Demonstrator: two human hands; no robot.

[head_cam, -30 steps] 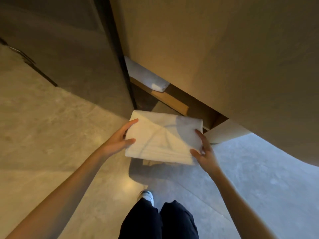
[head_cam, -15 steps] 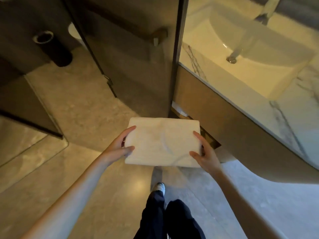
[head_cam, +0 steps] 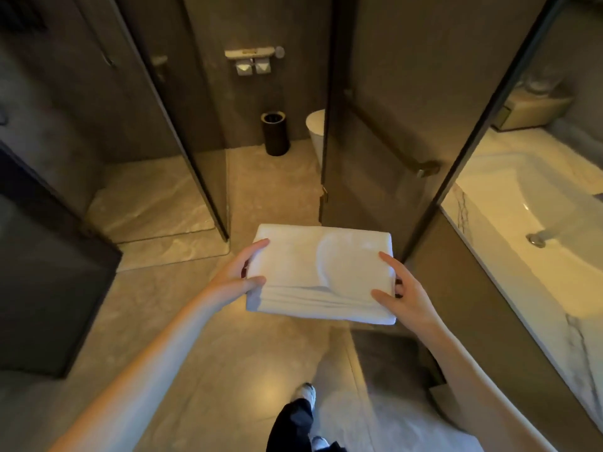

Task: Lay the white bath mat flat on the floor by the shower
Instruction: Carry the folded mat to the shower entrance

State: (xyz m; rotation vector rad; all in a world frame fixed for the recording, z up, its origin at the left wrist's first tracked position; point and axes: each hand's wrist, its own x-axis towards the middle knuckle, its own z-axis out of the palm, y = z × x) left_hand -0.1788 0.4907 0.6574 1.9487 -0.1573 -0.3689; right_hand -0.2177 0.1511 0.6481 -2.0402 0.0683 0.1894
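Observation:
I hold the white bath mat (head_cam: pixel 310 272) folded into a thick rectangle, level in front of me at waist height above the tiled floor (head_cam: pixel 202 337). My left hand (head_cam: pixel 241 275) grips its left edge, thumb on top. My right hand (head_cam: pixel 403 293) grips its right edge, fingers spread over the top. The shower (head_cam: pixel 150 197) with its marble floor lies ahead on the left, behind a glass panel (head_cam: pixel 195 151).
A glass door with a bronze handle (head_cam: pixel 381 148) stands open just ahead of the mat. Behind it are a dark bin (head_cam: pixel 275 133) and a white toilet (head_cam: pixel 316 138). The vanity counter with basin (head_cam: pixel 538 230) runs along the right. A dark wall (head_cam: pixel 49 272) stands at left.
My view has risen from under the vanity to the room ahead. The folded mat came out from under the counter and stays held in both hands.

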